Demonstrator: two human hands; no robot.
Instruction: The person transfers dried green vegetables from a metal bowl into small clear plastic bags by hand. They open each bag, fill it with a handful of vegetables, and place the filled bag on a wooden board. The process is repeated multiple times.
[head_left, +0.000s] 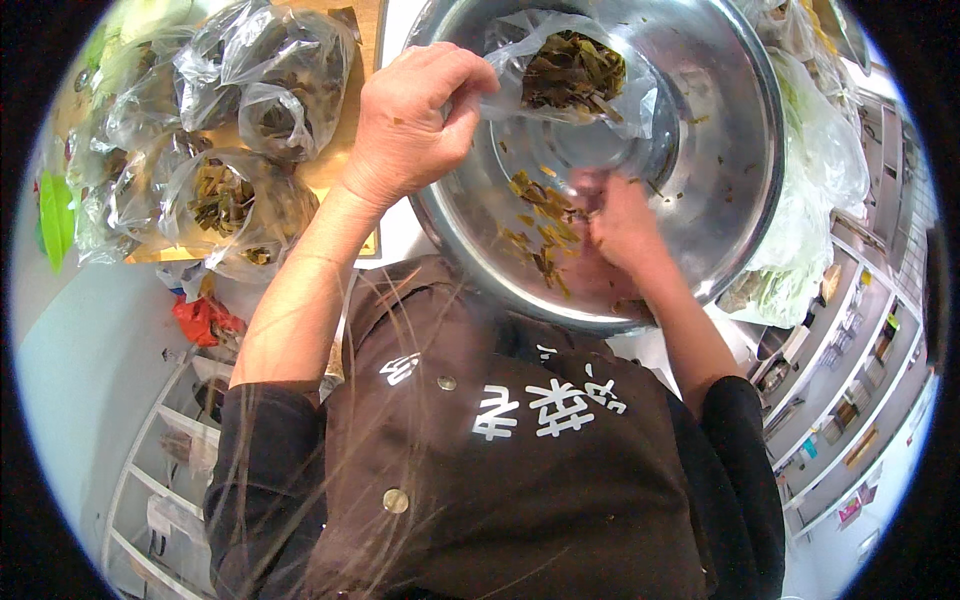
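Note:
A large stainless steel basin (720, 157) lies before me. My left hand (420, 112) pinches the rim of a clear plastic bag (510, 94) at the basin's upper left. Inside the bag are dark green-brown strips of what look like cooked or pickled leaves (574, 71). Low in the basin is my right hand (619, 221), its fingers close to loose leaf strips (544, 214) scattered on the metal. Those fingers are blurred, so whether they hold any strips cannot be told.
Several filled clear bags (289, 75) crowd a wooden board (367, 37) on the left, one with its mouth open (221, 199). Right of the basin lie bagged leafy greens (806, 172). Shelves (832, 375) with kitchen goods stand lower right; a red bag (202, 319) is at lower left.

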